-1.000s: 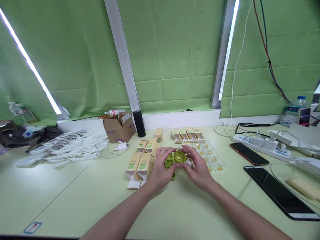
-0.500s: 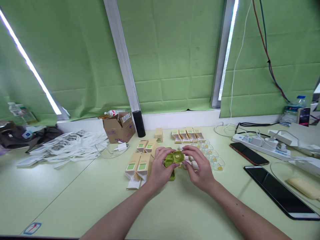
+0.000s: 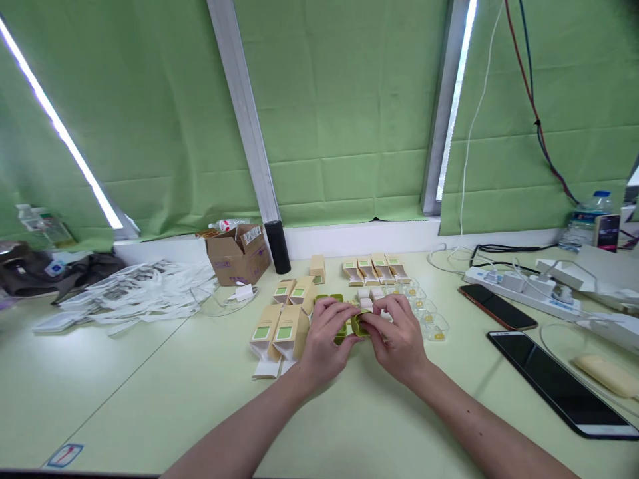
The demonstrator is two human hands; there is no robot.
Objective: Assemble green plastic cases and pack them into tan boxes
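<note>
Both of my hands meet over a small green hinged case (image 3: 355,325) at the middle of the table. My left hand (image 3: 327,339) curls round its left side, fingers closed on it. My right hand (image 3: 399,336) pinches its right side. Most of the case is hidden by my fingers. Tan cartons with green labels (image 3: 279,329) lie just left of my left hand. Clear plastic trays with yellow pieces (image 3: 430,319) sit just right of my right hand. More small cartons (image 3: 375,269) line up behind.
A brown cardboard box (image 3: 238,253) and a black cylinder (image 3: 277,246) stand at the back left, beside a pile of white packets (image 3: 140,293). Two dark phones (image 3: 559,382) (image 3: 496,306), a power strip (image 3: 529,289) and cables lie on the right. A water bottle (image 3: 582,223) stands far right.
The green case, held open and raised between my hands before, has come down lower to the table and is now mostly covered by my fingers, which have closed in on it.
</note>
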